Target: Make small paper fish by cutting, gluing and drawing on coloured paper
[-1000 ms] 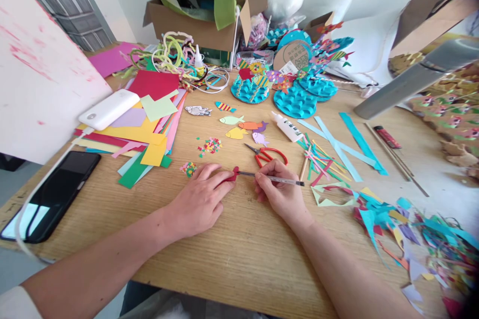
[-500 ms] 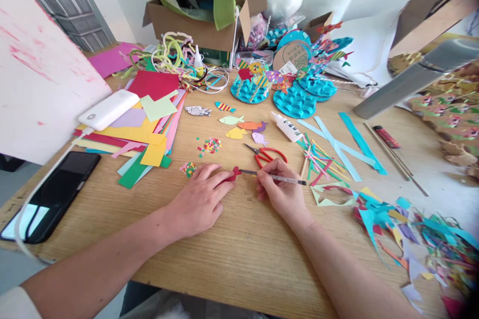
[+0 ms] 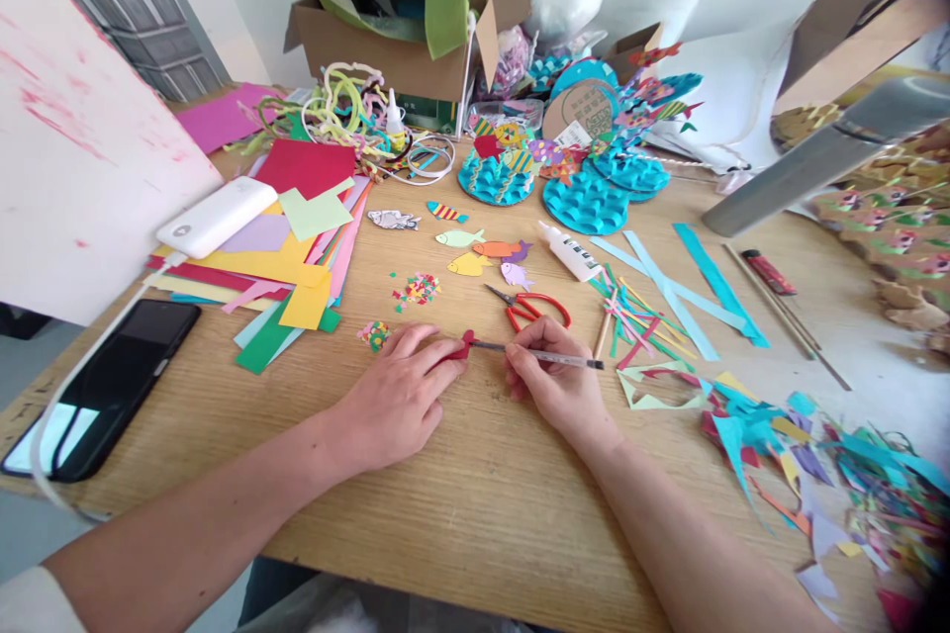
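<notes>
My left hand (image 3: 405, 391) lies palm down on the table. Its fingertips hold a small red paper fish (image 3: 466, 344) against the wood and cover most of it; the tail end sticks out. A slim pen (image 3: 553, 356) is pinched in my right hand (image 3: 553, 381), its tip at the tail's edge. Just beyond the right hand are red-handled scissors (image 3: 535, 309). Round paper dots (image 3: 373, 335) lie by my left fingers, with a pile of confetti (image 3: 417, 291) farther back. Several cut-out fish, including a yellow fish (image 3: 467, 264), lie behind.
Coloured paper sheets (image 3: 308, 158), a power bank (image 3: 217, 218) and a phone (image 3: 111, 386) are on the left. A glue bottle (image 3: 570, 252), thin paper strips (image 3: 642, 316) and paper scraps (image 3: 808, 475) lie right. Blue egg-tray bases (image 3: 586, 208) stand behind; a grey tumbler (image 3: 802, 168) is far right.
The pen and right hand have shifted slightly left, with the pen tip now at the tail's lower side. My left hand stays in place on the red fish.
</notes>
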`<state>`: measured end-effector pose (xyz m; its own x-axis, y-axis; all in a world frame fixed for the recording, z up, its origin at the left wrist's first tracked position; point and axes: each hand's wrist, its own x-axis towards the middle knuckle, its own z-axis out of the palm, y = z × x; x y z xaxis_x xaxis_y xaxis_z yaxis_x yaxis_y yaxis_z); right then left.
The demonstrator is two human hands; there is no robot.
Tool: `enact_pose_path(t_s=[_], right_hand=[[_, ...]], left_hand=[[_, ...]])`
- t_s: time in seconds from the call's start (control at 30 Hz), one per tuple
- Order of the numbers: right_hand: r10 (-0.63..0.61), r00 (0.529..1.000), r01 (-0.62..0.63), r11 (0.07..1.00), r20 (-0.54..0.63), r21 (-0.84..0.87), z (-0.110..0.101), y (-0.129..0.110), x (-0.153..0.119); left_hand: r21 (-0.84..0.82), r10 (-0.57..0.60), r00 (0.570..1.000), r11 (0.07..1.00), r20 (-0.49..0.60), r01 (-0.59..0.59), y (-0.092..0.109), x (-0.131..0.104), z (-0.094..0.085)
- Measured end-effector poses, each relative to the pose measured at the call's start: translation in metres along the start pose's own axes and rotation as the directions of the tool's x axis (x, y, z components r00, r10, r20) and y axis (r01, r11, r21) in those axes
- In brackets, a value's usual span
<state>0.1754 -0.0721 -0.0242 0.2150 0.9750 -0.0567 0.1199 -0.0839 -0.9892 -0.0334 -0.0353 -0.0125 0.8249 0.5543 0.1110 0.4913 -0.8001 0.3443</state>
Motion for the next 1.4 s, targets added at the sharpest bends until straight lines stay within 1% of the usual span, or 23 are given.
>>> enact_pose_path(t_s=[0.2,0.3,0.6,0.93,1.03,1.17,1.3,1.37,1.4], right_hand=[[-0.002,1.000,0.002,1.000,0.008,0.002,0.0004,0.0009,0.0010],[-0.009,1.000,0.009,1.000,-0.010,0.008,0.0000,0.0023,0.0007],[0.025,0.999,-0.023,0.999,-0.042,0.031,-0.0009,0.0046,0.0023],[0.017,0.996,-0.013,0.999,-0.083,0.049,-0.0009,0.0041,0.0014],[-0.021,0.994,0.029,0.997,-0.108,0.071,-0.0014,0.0030,0.0008],[-0.118,0.976,0.133,0.988,-0.183,0.074,-0.0020,0.0014,0.0009],[-0.231,0.942,0.236,0.972,-0.243,-0.008,-0.0023,0.0040,0.0001],[-0.282,0.937,0.272,0.959,-0.207,-0.074,-0.0027,0.0061,-0.0008],[-0.306,0.939,0.291,0.950,-0.159,-0.113,-0.0031,0.0069,-0.0011]], left_hand=[[0.002,0.000,1.000,1.000,-0.003,0.000,-0.0002,-0.0001,0.0014],[0.005,0.004,1.000,1.000,-0.009,-0.004,-0.0002,-0.0003,0.0014],[0.016,0.012,1.000,1.000,-0.015,-0.012,-0.0005,-0.0007,0.0008],[0.014,0.014,1.000,1.000,-0.024,-0.014,-0.0014,-0.0006,0.0015],[0.011,0.018,1.000,1.000,-0.025,-0.017,-0.0014,-0.0006,0.0011],[-0.002,0.023,0.999,1.000,-0.026,-0.023,-0.0005,-0.0006,0.0002],[-0.017,0.041,0.998,0.999,-0.040,-0.042,0.0008,-0.0012,-0.0005],[-0.021,0.056,0.997,0.998,-0.047,-0.057,0.0012,-0.0011,-0.0012],[-0.024,0.060,0.997,0.998,-0.053,-0.061,0.0013,-0.0009,-0.0016]])
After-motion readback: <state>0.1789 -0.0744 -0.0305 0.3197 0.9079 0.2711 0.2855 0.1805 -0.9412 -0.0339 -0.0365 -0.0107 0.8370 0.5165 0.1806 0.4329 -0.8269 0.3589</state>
